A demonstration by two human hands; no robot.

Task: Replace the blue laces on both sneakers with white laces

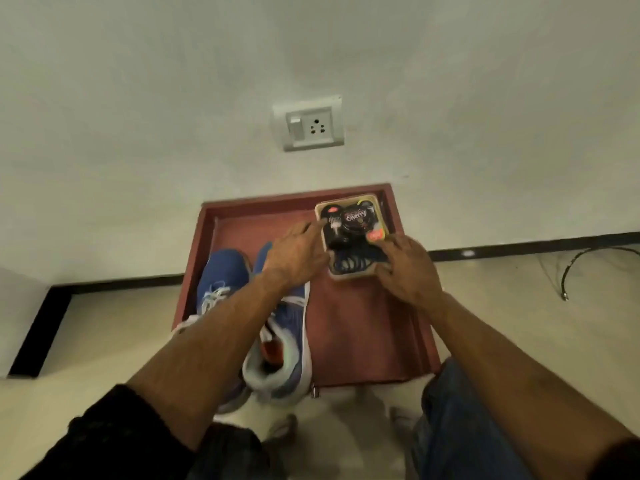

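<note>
Reaching over a reddish-brown tray (349, 327), both hands meet at a small tan box (349, 233) near its far right corner; dark blue laces (353, 263) lie coiled inside beside a black printed pack. The left hand (294, 254) has fingers extended, touching the box's left edge; the right hand (408, 268) spreads loosely against its right side, gripping nothing clearly. Two blue sneakers (221, 271) wearing white laces (216, 296) sit on the tray's left.
</note>
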